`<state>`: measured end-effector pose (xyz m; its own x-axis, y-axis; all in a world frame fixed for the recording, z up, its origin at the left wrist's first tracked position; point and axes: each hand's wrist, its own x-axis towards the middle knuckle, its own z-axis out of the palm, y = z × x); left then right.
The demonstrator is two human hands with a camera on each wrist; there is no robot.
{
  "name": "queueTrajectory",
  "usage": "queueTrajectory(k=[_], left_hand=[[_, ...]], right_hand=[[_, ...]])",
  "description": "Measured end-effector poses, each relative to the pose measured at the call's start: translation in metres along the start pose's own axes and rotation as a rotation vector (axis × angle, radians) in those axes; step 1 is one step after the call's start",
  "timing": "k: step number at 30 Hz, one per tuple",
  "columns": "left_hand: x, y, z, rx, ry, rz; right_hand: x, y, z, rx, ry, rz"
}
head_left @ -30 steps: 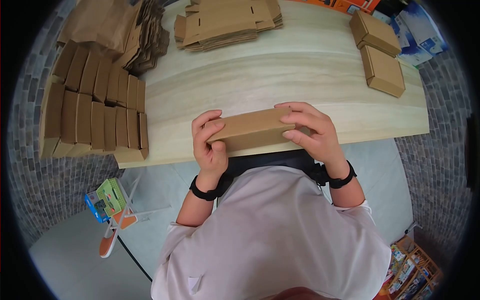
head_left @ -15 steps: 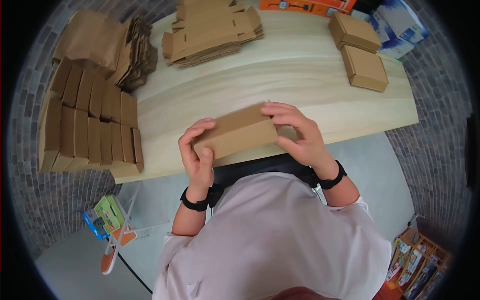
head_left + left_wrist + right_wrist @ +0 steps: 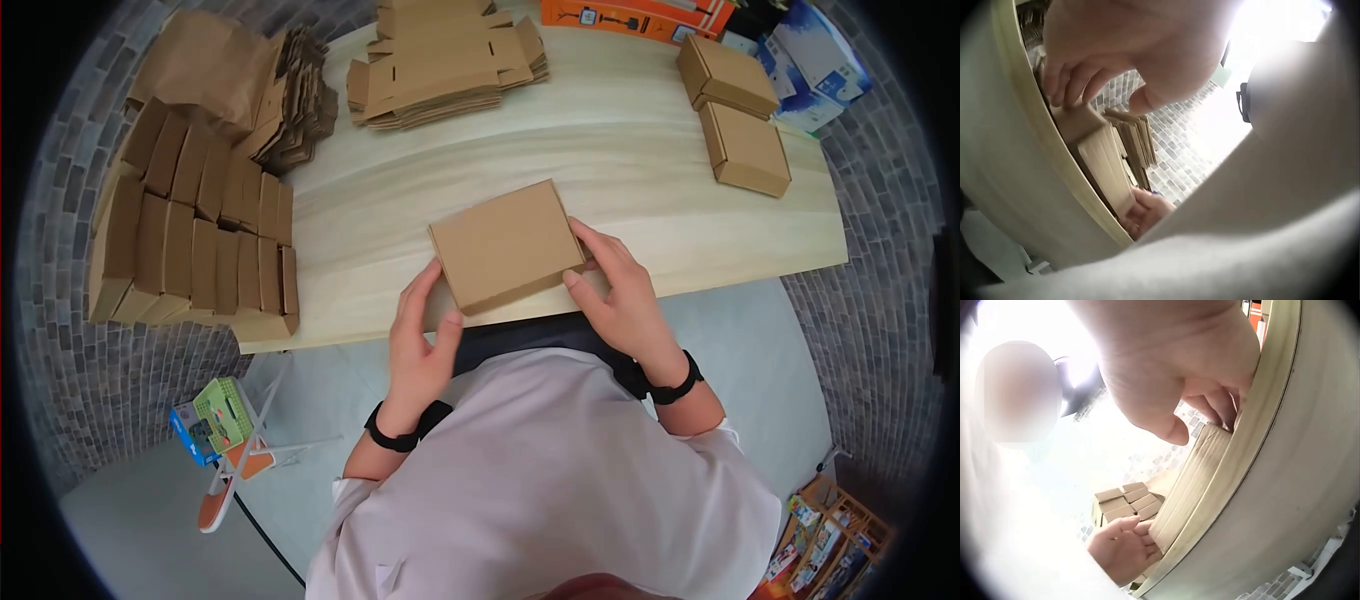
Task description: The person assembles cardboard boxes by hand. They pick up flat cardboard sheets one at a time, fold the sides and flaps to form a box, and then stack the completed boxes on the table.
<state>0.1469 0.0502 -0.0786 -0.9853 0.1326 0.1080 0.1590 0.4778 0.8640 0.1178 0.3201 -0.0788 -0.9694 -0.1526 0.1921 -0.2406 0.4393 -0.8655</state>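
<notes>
A closed brown cardboard box (image 3: 507, 245) lies flat near the table's front edge, lid side up and turned slightly askew. My left hand (image 3: 418, 345) is beside its left end, fingers fairly straight along that side and thumb near the front left corner. At the opposite end, my right hand (image 3: 622, 300) has its fingers against the right side, with the thumb by the front right corner. Both wrist views show the fingers loosely extended: the left hand (image 3: 1129, 50) by one end of the box (image 3: 1107, 165), the right hand (image 3: 1179, 369) over the other.
Rows of folded boxes (image 3: 190, 225) stand stacked on the table's left. Flat cardboard blanks (image 3: 440, 75) are piled at the back, beside more blanks (image 3: 295, 100) and a brown bag (image 3: 195, 70). Two closed boxes (image 3: 745, 145) sit back right, near a blue-white package (image 3: 815, 60).
The box was held on its side between both hands; it has been tipped down flat onto the table. My hands have loosened and slid to its left and right sides.
</notes>
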Motion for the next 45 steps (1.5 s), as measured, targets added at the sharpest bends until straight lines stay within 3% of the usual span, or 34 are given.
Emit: queueTrajectory(k=[2,4,7,10,15,21,22,23,26,28,33,37,39,40,42,43,45], left_hand=[[0.008,0.013,0.005,0.030,0.034,0.106],[0.024,0.027,0.007,0.049,0.049,0.228],[0.059,0.044,0.023,-0.102,-0.075,0.280],[0.105,0.064,0.057,-0.156,-0.169,0.354],[0.180,0.109,0.146,-0.393,-0.354,0.330],[0.226,0.133,0.230,-0.522,-0.442,0.241],[0.232,0.133,0.238,-0.585,-0.495,0.160],[0.236,0.132,0.244,-0.644,-0.541,0.076],[0.236,0.126,0.250,-0.614,-0.498,0.031],[0.233,0.116,0.249,-0.544,-0.468,0.092],[0.213,0.095,0.204,-0.303,-0.450,0.186],[0.190,0.084,0.139,-0.165,-0.471,0.240],[0.185,0.079,0.114,-0.141,-0.443,0.229],[0.183,0.076,0.102,-0.133,-0.413,0.210],[0.185,0.069,0.079,-0.120,-0.353,0.187],[0.188,0.062,0.068,-0.134,-0.307,0.167],[0.198,0.044,0.046,-0.148,-0.238,0.145]], right_hand=[[0.002,-0.004,-0.001,-0.010,0.039,-0.080],[0.002,-0.008,-0.012,0.139,0.172,0.033],[-0.002,0.003,-0.035,0.185,0.369,-0.035],[-0.002,0.014,-0.069,0.060,0.542,-0.080],[0.023,0.047,-0.159,-0.015,0.755,0.017],[0.055,0.114,-0.245,-0.177,0.794,0.006],[0.058,0.126,-0.253,-0.183,0.800,0.008],[0.062,0.136,-0.258,-0.169,0.785,0.035],[0.063,0.157,-0.259,-0.136,0.776,0.069],[0.060,0.167,-0.261,-0.118,0.782,0.080],[0.029,0.124,-0.236,-0.233,0.936,0.089],[0.022,0.064,-0.201,-0.105,0.796,0.080],[0.031,0.041,-0.184,-0.113,0.518,0.061],[0.038,0.033,-0.174,-0.103,0.500,0.043],[0.058,0.017,-0.155,-0.179,0.253,-0.102],[0.070,0.009,-0.145,-0.171,0.235,-0.122],[0.091,-0.005,-0.125,-0.230,-0.004,-0.141]])
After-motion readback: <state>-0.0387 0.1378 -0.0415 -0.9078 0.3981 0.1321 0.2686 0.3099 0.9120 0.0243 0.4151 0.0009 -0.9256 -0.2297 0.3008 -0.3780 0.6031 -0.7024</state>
